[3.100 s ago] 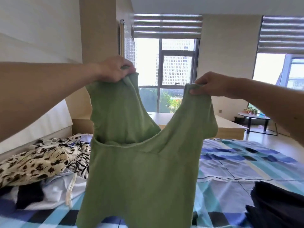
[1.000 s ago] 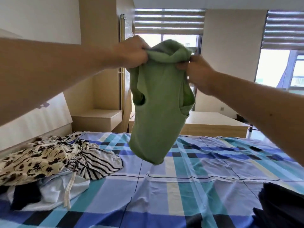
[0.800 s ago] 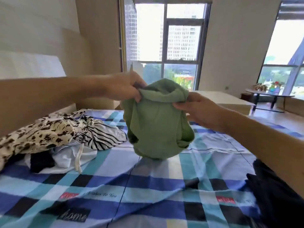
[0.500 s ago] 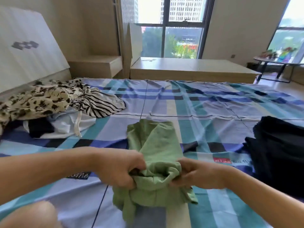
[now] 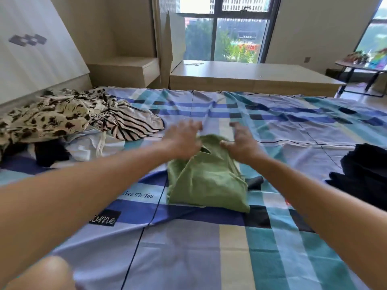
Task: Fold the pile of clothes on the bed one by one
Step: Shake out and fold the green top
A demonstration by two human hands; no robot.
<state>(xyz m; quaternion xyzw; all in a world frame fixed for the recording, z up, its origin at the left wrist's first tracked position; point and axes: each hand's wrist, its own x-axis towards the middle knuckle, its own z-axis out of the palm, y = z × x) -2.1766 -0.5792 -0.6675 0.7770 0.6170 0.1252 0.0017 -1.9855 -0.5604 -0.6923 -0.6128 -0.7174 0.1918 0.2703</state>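
A green top (image 5: 206, 181) lies folded into a small bundle on the checked blue bedsheet (image 5: 188, 248), near the middle of the bed. My left hand (image 5: 184, 141) rests on its far left corner with the fingers spread. On the far right corner lies my right hand (image 5: 243, 143), fingers also spread and blurred by motion. Neither hand grips the cloth. A pile of unfolded clothes (image 5: 62, 122) sits at the left: a leopard-print piece, a striped one, a white one and a black one.
A dark garment (image 5: 364, 174) lies at the bed's right edge. Beyond the bed stand a low wooden platform (image 5: 251, 76) under the window, a bedside shelf (image 5: 129, 70) and a small round table (image 5: 362, 63) at the far right. My knee (image 5: 41, 275) shows bottom left.
The green top was held up in the air, bunched together, lowered onto the bed and folded away from me. Both hands have let go of it and now lie flat at its far end.
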